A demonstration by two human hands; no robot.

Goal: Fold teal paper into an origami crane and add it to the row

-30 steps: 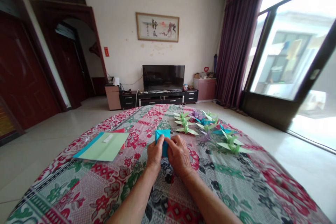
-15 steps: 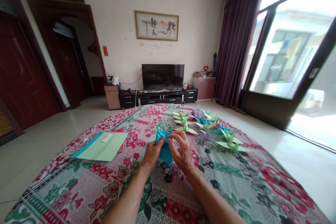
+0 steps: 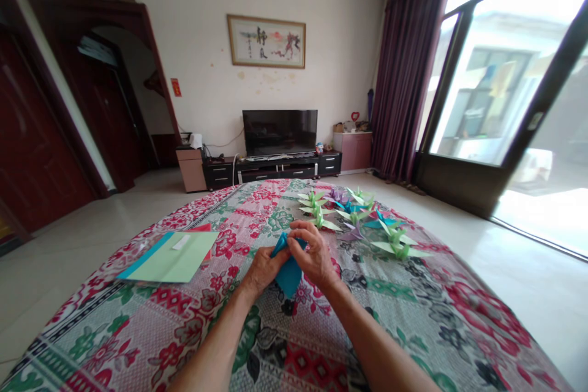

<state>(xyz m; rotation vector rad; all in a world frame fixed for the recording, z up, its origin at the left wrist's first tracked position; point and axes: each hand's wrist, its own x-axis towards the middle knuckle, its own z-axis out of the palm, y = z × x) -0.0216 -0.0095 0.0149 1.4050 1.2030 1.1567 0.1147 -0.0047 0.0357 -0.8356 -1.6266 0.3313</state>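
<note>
Tilted since a second ago, blue paper (image 3: pixel 288 280) is at the table's (image 3: pixel 151 324) middle. Sheets (image 3: pixel 177 260) lie toward its left edge; the left hand (image 3: pixel 263 271) pinches the paper; the right hand (image 3: pixel 316 257), half-curled, touches its top, grip unclear; cranes (image 3: pixel 400 251) crowd far right.

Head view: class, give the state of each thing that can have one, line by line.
Blue paper, partly folded
Left hand, gripping the paper
Right hand, bent fingers at the paper
Paper cranes, wings spread
Green sheet, lying flat
Television, screen dark
Curtain, drawn aside
</note>
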